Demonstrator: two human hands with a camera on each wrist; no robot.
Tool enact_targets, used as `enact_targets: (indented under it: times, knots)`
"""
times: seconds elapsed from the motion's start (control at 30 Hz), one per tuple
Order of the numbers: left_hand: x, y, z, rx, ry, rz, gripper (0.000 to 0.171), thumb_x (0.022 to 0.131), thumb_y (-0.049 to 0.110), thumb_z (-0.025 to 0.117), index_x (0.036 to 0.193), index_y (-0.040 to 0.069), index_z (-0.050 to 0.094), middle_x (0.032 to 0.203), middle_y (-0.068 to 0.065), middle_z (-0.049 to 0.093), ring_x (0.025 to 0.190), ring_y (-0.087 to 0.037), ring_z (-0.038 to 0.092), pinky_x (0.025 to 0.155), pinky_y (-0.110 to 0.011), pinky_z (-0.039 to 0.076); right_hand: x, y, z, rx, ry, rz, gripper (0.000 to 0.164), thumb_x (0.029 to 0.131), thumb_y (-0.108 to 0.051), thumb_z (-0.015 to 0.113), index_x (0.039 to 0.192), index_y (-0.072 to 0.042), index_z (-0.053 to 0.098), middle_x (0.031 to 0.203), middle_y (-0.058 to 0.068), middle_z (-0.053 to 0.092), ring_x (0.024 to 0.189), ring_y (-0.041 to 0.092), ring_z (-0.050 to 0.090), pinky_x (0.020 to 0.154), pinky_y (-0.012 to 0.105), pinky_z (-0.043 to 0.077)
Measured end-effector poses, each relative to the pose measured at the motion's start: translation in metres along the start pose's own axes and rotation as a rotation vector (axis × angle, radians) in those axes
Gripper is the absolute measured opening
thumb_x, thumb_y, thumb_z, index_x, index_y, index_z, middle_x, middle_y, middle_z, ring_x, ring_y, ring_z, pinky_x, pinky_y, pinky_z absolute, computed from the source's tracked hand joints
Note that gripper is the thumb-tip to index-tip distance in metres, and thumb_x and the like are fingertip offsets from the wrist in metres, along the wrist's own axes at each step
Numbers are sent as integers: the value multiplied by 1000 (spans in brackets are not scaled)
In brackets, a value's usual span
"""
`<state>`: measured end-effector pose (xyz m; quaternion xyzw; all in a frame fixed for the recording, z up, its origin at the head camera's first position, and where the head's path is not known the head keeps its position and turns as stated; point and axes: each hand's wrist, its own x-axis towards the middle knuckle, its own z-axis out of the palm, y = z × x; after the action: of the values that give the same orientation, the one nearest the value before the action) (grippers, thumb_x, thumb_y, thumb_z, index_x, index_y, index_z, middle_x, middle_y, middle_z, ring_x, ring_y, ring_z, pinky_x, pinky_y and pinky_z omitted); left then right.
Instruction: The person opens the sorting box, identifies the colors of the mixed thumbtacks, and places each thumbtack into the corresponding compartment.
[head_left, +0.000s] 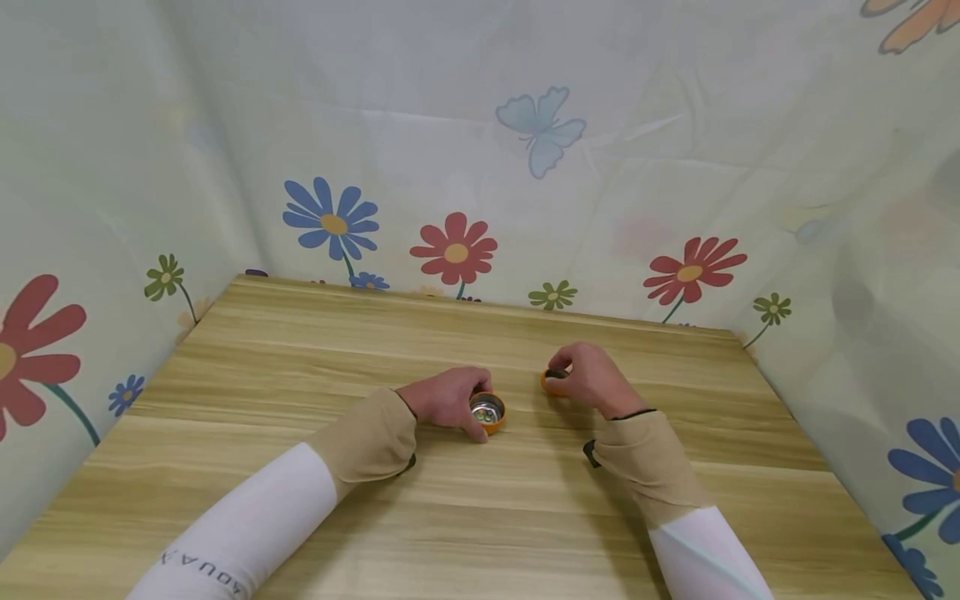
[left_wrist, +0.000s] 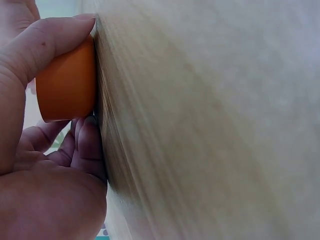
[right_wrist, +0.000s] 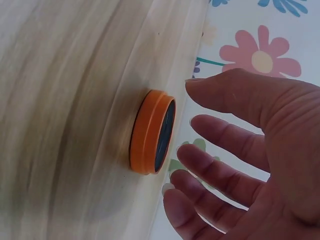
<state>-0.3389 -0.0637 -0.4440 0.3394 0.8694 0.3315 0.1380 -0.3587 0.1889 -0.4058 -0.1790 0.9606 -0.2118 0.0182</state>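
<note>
On the wooden table, my left hand (head_left: 448, 398) holds a small round orange tin (head_left: 498, 427) between thumb and fingers. The tin stands upright with its top uncovered; its inside is silvery, with small coloured marks or bits too small to make out. In the left wrist view the tin's orange wall (left_wrist: 67, 82) sits against the tabletop. To the right, my right hand (right_wrist: 280, 145) hovers just above a shallow orange lid (right_wrist: 145, 132), fingers spread and loosely bent. This lid lies on the table, dark hollow side up, and a gap shows between it and the fingertips.
The wooden table (head_left: 360, 333) extends around both hands. Pale cloth walls (head_left: 420, 142) printed with flowers and a butterfly enclose its back and sides. Both forearms wear white sleeves (head_left: 255, 517) with tan wrist covers (head_left: 367, 437).
</note>
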Motion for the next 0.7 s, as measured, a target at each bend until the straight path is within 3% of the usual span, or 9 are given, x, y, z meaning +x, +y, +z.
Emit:
enact_targets:
  times: [0.2, 0.43, 0.7]
  knots:
    - [0, 0, 0, 2, -3, 1, 47, 63, 19, 88, 94, 9, 53, 89, -1, 58, 80, -15, 54, 69, -25, 44, 1, 3, 1, -44, 8, -7, 32, 75, -17, 79, 103, -5, 68, 110, 14, 59, 107, 30, 49, 89, 44, 40]
    - [1, -2, -1, 7, -5, -3, 48, 64, 20, 87, 95, 9, 53, 91, -1, 58, 79, -13, 54, 69, -24, 44, 2, 6, 4, -22, -17, 44, 46, 73, -17, 81, 113, -3, 63, 113, 13, 59, 105, 29, 52, 85, 41, 43]
    - [-1, 0, -2, -3, -5, 2, 48, 64, 20, 87, 95, 9, 53, 91, -2, 58, 78, -13, 53, 69, -25, 44, 4, 11, 6, -76, -31, 41, 58, 70, -25, 83, 116, 1, 60, 110, 15, 59, 98, 27, 54, 82, 40, 44]
